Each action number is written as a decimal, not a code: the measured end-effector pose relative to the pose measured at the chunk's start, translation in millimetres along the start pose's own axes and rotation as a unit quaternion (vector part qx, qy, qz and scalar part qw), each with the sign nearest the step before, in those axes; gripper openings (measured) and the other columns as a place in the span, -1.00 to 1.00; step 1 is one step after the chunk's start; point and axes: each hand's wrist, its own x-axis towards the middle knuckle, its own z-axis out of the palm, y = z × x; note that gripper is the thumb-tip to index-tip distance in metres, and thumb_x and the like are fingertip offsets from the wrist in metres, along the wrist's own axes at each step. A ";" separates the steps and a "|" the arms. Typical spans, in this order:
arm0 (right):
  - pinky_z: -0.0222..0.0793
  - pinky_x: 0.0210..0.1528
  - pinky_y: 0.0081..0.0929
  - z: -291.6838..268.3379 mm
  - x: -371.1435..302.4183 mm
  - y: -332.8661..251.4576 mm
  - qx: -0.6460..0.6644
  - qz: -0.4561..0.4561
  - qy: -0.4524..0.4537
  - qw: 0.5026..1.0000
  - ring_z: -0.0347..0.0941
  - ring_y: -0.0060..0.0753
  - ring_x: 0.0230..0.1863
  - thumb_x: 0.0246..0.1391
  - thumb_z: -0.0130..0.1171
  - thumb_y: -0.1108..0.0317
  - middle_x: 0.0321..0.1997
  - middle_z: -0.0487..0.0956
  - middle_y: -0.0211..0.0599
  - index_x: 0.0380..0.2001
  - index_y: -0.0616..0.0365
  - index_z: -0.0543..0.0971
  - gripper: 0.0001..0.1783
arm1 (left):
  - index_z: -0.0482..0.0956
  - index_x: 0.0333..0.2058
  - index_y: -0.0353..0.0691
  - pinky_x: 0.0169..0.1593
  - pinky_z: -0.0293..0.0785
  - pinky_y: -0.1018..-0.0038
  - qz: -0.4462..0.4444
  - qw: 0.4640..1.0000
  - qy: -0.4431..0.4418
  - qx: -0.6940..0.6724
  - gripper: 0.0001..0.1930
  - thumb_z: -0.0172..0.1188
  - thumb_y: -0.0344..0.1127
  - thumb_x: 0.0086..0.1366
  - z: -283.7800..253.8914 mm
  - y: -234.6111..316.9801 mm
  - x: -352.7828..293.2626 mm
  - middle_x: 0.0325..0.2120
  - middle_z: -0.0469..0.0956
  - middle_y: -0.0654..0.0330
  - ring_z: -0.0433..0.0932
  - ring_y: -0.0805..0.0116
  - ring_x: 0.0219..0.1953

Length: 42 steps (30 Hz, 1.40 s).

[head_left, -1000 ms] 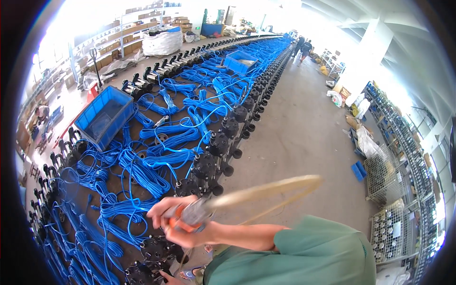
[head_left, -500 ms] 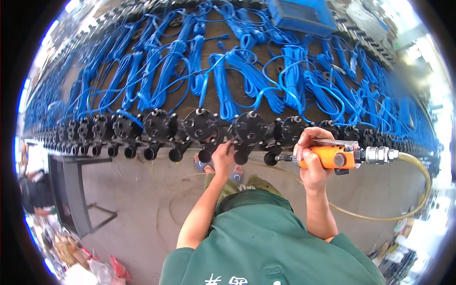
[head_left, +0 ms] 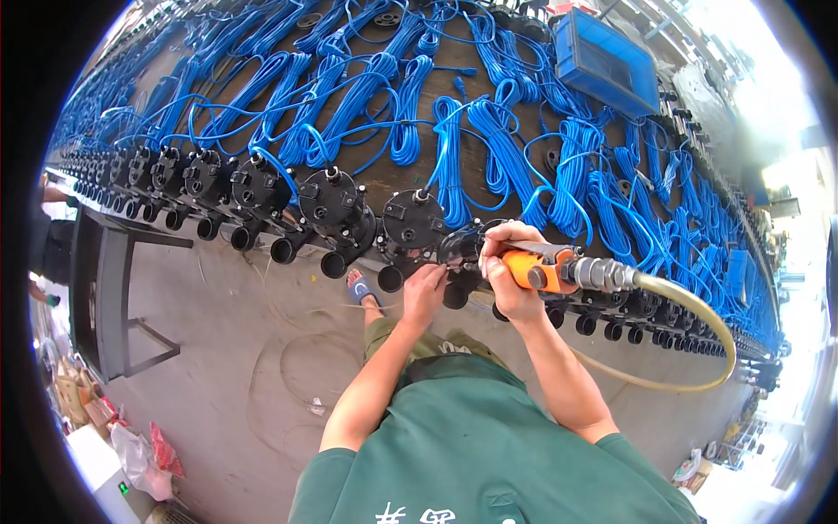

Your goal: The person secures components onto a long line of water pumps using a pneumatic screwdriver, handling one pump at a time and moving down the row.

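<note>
R hand [head_left: 515,295] wrapped round orange pneumatic screwdriver [head_left: 526,270], yellowish air hose [head_left: 690,301] attached, tip by black round housing [head_left: 458,246] on bench [head_left: 394,180] edge. L hand [head_left: 423,295] fingertips bunched at same housing; can't tell if gripping anything. Blue plastic crate [head_left: 607,90], upper R, nr blue cable bundles [head_left: 572,166]: bluish-grey bottom visible. 2nd blue crate [head_left: 745,275] far R, contents too small to tell.

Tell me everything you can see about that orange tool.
The orange tool has an orange body with a round disc on its side and a grey, metal-looking strip along its top. Silver fittings at its rear join a yellowish hose that curves right, then loops back below. It lies sideways, nose to the left, near a black housing. Your right grip wraps its front; whether the nose touches anything is unclear.
</note>
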 end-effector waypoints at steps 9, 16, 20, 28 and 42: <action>0.41 -0.29 -0.63 2.0 4.1 12.3 0.017 0.026 -0.026 0.999 0.47 -0.66 -0.36 -0.02 0.10 0.68 -0.26 0.59 -0.29 -0.01 0.23 0.55 -0.56 | 0.66 -0.29 -0.33 -0.30 0.56 0.28 0.019 1.000 -0.018 -0.010 -0.86 0.27 -0.53 0.13 5.2 -13.2 0.6 -0.37 0.64 0.06 0.65 0.04 -0.37; 0.49 -0.40 -0.60 -35.1 -5.6 -68.5 -0.042 -0.093 0.093 0.990 0.54 -0.54 -0.45 -0.14 0.09 0.65 -0.36 0.62 -0.15 -0.18 0.33 0.59 -0.65 | 0.67 -0.31 -0.32 -0.34 0.52 0.33 0.038 0.999 -0.018 0.011 -0.90 0.25 -0.48 0.19 -111.0 116.8 68.7 -0.44 0.62 0.07 0.60 0.15 -0.44; 0.49 -0.46 -0.60 -68.0 -12.8 -92.4 -0.068 -0.134 0.214 0.965 0.53 -0.51 -0.49 -0.21 0.07 0.66 -0.41 0.61 -0.10 -0.25 0.39 0.58 -0.66 | 0.67 -0.33 -0.32 -0.37 0.50 0.36 0.067 0.993 -0.066 0.068 -0.91 0.24 -0.46 0.22 -134.1 169.3 209.3 -0.48 0.60 0.08 0.57 0.21 -0.48; 0.47 -0.50 -0.59 -69.7 -31.2 -73.1 -0.108 -0.087 0.417 0.898 0.53 -0.48 -0.58 -0.28 0.12 0.64 -0.53 0.57 -0.21 -0.28 0.36 0.59 -0.65 | 0.66 -0.14 -0.26 -0.11 0.55 0.17 0.331 0.572 -0.737 0.143 -0.73 0.29 -0.39 0.14 55.1 86.6 293.4 -0.33 0.63 -0.01 0.61 -0.03 -0.19; 0.49 -0.54 -0.57 -36.0 19.8 -38.5 -0.210 -0.081 0.440 0.869 0.53 -0.44 -0.58 -0.19 0.14 0.68 -0.47 0.55 -0.19 -0.22 0.33 0.53 -0.66 | 0.62 -0.26 -0.32 -0.17 0.56 0.15 0.427 0.440 -0.780 -0.130 -0.75 0.26 -0.41 0.02 133.3 22.0 250.5 -0.40 0.63 -0.04 0.60 -0.03 -0.27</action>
